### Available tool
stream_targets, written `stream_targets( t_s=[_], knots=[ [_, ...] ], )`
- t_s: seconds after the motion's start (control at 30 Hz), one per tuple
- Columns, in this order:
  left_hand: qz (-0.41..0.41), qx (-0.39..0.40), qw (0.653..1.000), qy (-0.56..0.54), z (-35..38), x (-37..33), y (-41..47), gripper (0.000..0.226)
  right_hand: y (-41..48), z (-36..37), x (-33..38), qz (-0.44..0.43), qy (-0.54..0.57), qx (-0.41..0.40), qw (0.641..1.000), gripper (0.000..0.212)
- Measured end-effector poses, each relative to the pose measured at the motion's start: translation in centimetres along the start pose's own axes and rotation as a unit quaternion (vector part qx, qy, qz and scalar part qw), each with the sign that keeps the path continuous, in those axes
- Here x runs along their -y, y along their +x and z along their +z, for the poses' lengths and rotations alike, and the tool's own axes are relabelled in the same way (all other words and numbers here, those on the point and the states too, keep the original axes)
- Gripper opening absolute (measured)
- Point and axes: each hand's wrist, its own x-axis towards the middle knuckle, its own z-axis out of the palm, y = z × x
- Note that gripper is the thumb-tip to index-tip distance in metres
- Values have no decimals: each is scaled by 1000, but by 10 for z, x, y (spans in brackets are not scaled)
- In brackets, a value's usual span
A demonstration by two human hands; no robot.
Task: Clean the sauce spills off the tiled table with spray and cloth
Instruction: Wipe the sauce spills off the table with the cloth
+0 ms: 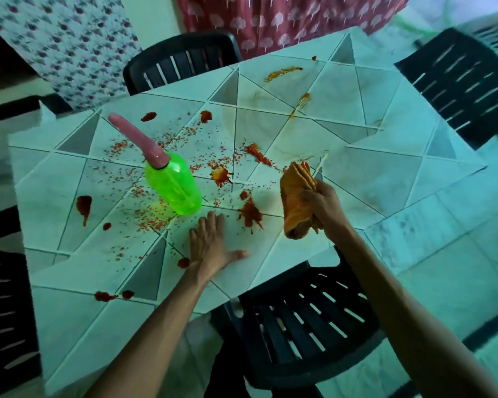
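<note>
The tiled table (357,179) is spattered with red and orange sauce; a thick red smear (250,215) lies between my hands. My left hand (210,245) rests flat on the tabletop, fingers straight and spread. My right hand (324,206) grips a bunched orange cloth (298,196) and holds it just above the table, right of the smear. A green spray bottle (174,183) with a pink nozzle stands upright beyond my left hand. More blobs lie at the left (84,203), at the near edge (105,296) and at the far side (282,72).
Dark slatted plastic chairs surround the table: one at the near edge (299,320), one at the far side (181,61), one at the right (460,81), and another on the left (3,282). Patterned cloth hangs behind. Pale floor tiles lie to the right.
</note>
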Motion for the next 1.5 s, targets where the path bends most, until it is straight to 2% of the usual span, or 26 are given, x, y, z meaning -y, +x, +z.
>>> stream_targets(
  t_s=[0.13,0.23,0.37,0.47,0.57,0.77,0.87,1.07,1.13,1.2,1.3,1.5],
  knots=[
    [8,5,1000,14,0,0,-3,128,35,-39,-3,-6,-87,-125,988,29],
    [5,18,1000,18,0,0,-1,127,83,-41,-8,27,-195,-161,967,25],
    [10,4,1000,23,-3,0,4,122,128,-9,-9,3,-259,-122,958,31],
    [33,-63,997,10,-7,3,8,99,128,28,3,-48,-275,-75,957,28],
    [40,-94,994,-31,-8,6,9,84,109,64,5,-100,-289,-4,952,28],
    [32,-147,986,-74,-14,3,9,83,59,94,0,-151,-295,135,934,24],
    [35,-141,986,-78,-16,5,12,93,54,78,8,-155,-263,108,946,14],
    [20,-93,991,-91,-18,7,17,105,89,24,38,-125,-187,-37,974,23],
    [20,-87,992,-87,-17,7,17,107,119,17,42,-114,-194,-76,971,13],
    [21,-90,991,-94,-15,9,19,108,158,20,44,-104,-246,-104,958,25],
    [23,-91,992,-87,-14,9,22,108,196,42,51,-105,-314,-56,942,36],
    [19,-106,990,-94,-11,8,24,109,186,105,67,-203,-407,89,886,50]
  ],
)
